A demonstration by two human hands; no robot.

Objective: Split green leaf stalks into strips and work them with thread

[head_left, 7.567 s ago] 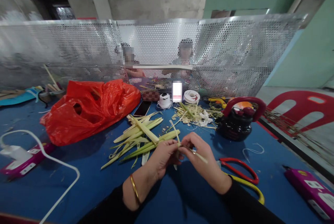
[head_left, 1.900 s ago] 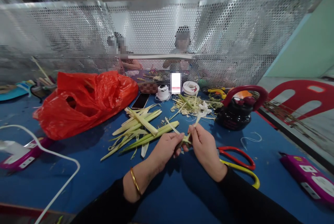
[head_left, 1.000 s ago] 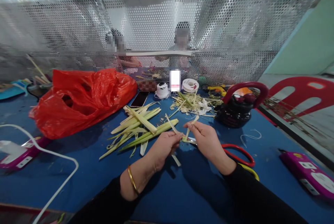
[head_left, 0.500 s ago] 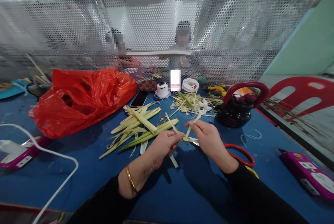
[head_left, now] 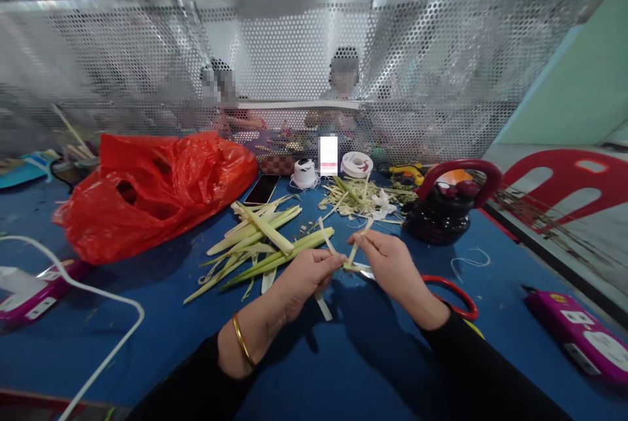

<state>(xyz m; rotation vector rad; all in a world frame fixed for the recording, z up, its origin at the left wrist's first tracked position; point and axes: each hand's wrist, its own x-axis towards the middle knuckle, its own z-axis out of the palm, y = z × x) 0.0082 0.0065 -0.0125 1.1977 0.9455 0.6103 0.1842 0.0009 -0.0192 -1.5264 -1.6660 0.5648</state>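
Note:
My left hand [head_left: 305, 275] and my right hand [head_left: 390, 265] meet above the blue table [head_left: 161, 329], both pinched on a thin pale green leaf strip [head_left: 352, 252]. One end of the strip sticks up between the hands and another end hangs down under my left hand. A gold bangle sits on my left wrist. Just behind my left hand lies a pile of cut green leaf strips [head_left: 255, 241]. Red and yellow handled scissors [head_left: 454, 293] lie partly hidden under my right wrist.
A red plastic bag [head_left: 157, 189] lies at the left. A phone [head_left: 261, 189], thread spools [head_left: 305, 173], leaf scraps [head_left: 360, 197] and a black pot with a red handle [head_left: 449, 208] sit behind. Magenta power strips [head_left: 576, 339] flank the table. Two people sit behind the perforated metal screen [head_left: 432, 74].
Both hands have kept hold of the strip and shifted only slightly. My right fingers have bent the strip's upper end over between the hands.

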